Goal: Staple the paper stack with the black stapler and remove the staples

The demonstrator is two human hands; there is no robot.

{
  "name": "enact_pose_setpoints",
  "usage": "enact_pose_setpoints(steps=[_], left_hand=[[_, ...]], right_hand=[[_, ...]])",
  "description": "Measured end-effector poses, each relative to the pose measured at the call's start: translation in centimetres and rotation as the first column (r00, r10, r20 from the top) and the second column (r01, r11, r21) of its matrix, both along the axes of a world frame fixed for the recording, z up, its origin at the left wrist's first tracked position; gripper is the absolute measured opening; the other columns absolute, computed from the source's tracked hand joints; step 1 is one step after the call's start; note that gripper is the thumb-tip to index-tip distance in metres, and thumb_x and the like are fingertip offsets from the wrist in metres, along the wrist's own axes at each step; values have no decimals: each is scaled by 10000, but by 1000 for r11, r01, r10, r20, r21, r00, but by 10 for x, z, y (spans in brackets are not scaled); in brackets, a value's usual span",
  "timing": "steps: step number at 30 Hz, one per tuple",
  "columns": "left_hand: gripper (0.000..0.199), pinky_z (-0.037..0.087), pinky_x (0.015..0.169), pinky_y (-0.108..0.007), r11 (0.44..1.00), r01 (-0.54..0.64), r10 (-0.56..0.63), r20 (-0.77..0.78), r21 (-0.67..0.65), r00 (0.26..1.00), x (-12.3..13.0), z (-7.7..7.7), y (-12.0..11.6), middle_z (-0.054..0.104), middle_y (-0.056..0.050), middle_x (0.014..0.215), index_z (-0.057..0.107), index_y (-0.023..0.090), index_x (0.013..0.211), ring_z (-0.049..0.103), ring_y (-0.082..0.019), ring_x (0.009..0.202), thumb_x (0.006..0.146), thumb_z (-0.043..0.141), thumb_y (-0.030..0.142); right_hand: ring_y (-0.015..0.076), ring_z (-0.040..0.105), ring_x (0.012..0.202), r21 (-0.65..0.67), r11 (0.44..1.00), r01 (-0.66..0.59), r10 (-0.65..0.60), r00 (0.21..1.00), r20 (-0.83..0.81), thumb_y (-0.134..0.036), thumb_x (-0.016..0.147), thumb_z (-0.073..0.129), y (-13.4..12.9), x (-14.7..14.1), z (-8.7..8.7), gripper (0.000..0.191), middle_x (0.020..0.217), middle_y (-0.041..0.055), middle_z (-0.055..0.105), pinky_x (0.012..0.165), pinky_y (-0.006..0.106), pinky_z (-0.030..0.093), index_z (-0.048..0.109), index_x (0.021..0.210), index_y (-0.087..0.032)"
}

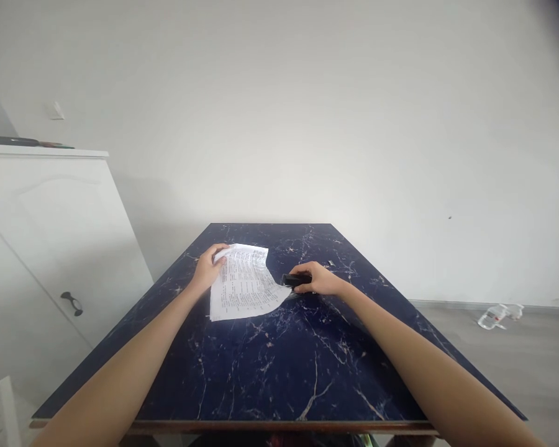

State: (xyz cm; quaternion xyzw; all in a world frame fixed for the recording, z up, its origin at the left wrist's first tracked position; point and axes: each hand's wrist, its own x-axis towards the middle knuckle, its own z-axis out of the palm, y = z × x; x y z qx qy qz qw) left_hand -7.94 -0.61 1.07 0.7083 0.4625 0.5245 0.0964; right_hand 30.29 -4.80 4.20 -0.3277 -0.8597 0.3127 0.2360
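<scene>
My left hand (210, 268) grips the upper left edge of some printed paper sheets (245, 285), thumb on top. The sheets bend, and their right-hand corner reaches a black stapler (298, 280). My right hand (317, 278) is closed around the stapler, with its front end pointing left at that corner. Whether the corner sits between the stapler's jaws I cannot tell. Beyond my right hand lies a small shiny piece (331, 263), too small to name.
The dark blue marble-patterned table (261, 379) stands against a pale wall (279, 112). To the left is a white cabinet (41, 205) with a dark handle (71, 303). A crumpled clear plastic bag (494, 316) lies on the floor at the right.
</scene>
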Motion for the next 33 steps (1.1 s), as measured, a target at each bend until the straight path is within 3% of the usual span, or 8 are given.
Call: enact_pose_setpoints(steps=[12, 20, 28, 33], left_hand=[[308, 466, 1050, -449, 1000, 18, -18, 26, 11, 999, 2, 0, 0, 709, -85, 1196, 683, 220, 1130, 653, -282, 1145, 838, 586, 234], [270, 477, 1022, -410, 993, 73, -90, 188, 97, 978, 8, 8, -6, 709, -92, 1166, 671, 213, 1117, 657, -274, 1125, 864, 633, 302], [251, 481, 1021, -406, 995, 46, -55, 105, 85, 993, 0, 12, -6, 716, -83, 1141, 693, 209, 1083, 661, -265, 1096, 862, 624, 306], [273, 473, 1042, -400, 995, 31, -46, 147, 99, 988, -1, 13, -5, 707, -89, 1168, 673, 212, 1113, 651, -266, 1135, 871, 630, 329]], right_hand=[[236, 691, 888, 40, 999, 31, -33, 998, 54, -323, 757, 801, 8, 14, 0, 317, 991, 27, 758, 797, 336, 521, 774, 1059, -227], [234, 686, 882, 86, 996, 25, -32, 996, 84, -292, 738, 809, 1, 3, 2, 314, 985, 22, 760, 767, 317, 502, 782, 1043, -224], [204, 651, 759, 104, 992, 71, -82, 991, 103, -331, 759, 788, 0, 0, 2, 262, 869, 12, 740, 676, 295, 462, 770, 987, -204], [229, 676, 899, 57, 997, -59, 56, 997, 60, -314, 737, 802, -5, -1, 5, 317, 1032, 32, 748, 779, 314, 507, 778, 1039, -222]])
